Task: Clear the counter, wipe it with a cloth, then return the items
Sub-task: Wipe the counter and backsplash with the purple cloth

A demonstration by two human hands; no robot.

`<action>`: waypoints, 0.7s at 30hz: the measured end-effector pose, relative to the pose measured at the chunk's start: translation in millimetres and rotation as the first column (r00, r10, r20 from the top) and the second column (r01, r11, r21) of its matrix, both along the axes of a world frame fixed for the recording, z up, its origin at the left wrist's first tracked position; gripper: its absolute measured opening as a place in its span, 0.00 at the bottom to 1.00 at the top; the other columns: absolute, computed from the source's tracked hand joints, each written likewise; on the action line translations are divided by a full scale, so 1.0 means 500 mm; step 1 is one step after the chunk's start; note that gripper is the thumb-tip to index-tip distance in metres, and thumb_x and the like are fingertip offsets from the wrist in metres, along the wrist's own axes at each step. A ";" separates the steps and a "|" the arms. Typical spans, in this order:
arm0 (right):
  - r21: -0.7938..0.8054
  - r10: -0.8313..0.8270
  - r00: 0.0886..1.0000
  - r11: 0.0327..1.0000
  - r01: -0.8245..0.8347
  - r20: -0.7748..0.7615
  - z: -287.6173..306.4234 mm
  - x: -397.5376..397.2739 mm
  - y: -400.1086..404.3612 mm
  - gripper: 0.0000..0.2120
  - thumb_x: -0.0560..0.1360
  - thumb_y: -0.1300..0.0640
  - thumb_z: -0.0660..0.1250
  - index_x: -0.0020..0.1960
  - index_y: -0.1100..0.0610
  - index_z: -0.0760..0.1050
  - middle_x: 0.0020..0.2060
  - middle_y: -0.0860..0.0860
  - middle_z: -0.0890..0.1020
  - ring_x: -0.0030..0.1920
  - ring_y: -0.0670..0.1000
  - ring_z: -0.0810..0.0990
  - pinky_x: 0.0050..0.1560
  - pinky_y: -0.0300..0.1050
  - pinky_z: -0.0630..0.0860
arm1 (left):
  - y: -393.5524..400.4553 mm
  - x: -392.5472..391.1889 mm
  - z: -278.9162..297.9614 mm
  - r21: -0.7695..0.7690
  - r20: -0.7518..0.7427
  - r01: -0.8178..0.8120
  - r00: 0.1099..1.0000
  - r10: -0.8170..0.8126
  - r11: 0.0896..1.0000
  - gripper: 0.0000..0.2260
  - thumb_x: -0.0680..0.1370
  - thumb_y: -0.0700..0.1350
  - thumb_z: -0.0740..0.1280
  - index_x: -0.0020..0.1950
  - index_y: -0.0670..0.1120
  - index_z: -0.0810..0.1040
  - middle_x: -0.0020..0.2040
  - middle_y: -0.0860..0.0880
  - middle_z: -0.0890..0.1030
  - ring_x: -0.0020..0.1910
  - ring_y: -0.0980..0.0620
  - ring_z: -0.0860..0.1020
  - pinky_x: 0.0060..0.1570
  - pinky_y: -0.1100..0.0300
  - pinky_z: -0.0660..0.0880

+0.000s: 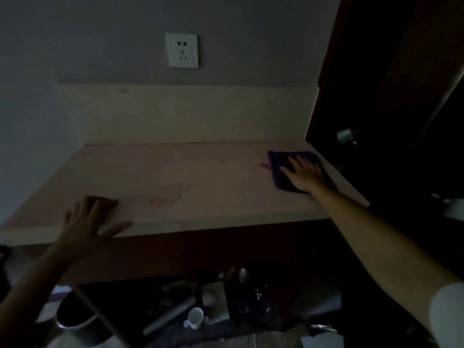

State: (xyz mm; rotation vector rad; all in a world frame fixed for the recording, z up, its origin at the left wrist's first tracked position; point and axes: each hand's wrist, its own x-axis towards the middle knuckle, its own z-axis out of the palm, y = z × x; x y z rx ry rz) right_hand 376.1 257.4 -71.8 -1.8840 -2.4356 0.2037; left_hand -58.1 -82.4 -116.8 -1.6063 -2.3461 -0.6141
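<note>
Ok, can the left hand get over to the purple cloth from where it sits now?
Probably yes. The left hand rests flat on the counter at its front edge, and the bare top between it and the purple cloth holds nothing. But the right hand already presses on the cloth.

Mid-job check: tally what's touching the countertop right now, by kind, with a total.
Cloths: 1, the dark purple cloth lying flat at the right end of the pale countertop.
Hands: 2, the right hand pressed flat on the cloth, the left hand resting on the front edge.
Other items: 0.
Total: 3.
</note>
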 end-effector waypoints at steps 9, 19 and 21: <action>0.038 -0.113 0.992 0.993 0.111 0.054 -0.011 0.110 -0.059 0.37 0.75 0.30 0.39 0.79 0.46 0.46 0.80 0.49 0.50 0.79 0.54 0.49 0.77 0.58 0.46 | -0.001 0.015 -0.001 0.022 0.013 0.000 1.000 -0.001 1.000 0.47 0.69 0.80 0.45 0.65 0.46 0.79 0.57 0.43 0.76 0.56 0.37 0.76 0.53 0.40 0.70; 0.047 0.213 0.976 0.976 -0.215 0.035 -0.003 -0.256 -0.259 0.33 0.78 0.34 0.39 0.79 0.48 0.43 0.80 0.49 0.45 0.79 0.52 0.46 0.78 0.55 0.43 | -0.013 -0.001 -0.005 0.025 0.017 0.111 0.994 -0.111 0.994 0.43 0.72 0.77 0.51 0.69 0.43 0.74 0.59 0.46 0.75 0.57 0.44 0.75 0.55 0.50 0.65; 0.063 0.318 0.948 0.946 -0.319 0.026 -0.008 -0.386 -0.304 0.34 0.78 0.34 0.38 0.79 0.48 0.43 0.80 0.49 0.45 0.79 0.52 0.46 0.78 0.56 0.43 | -0.023 -0.017 0.004 0.041 0.061 0.187 0.980 -0.189 0.982 0.49 0.70 0.78 0.55 0.75 0.40 0.67 0.64 0.44 0.72 0.61 0.46 0.72 0.55 0.50 0.67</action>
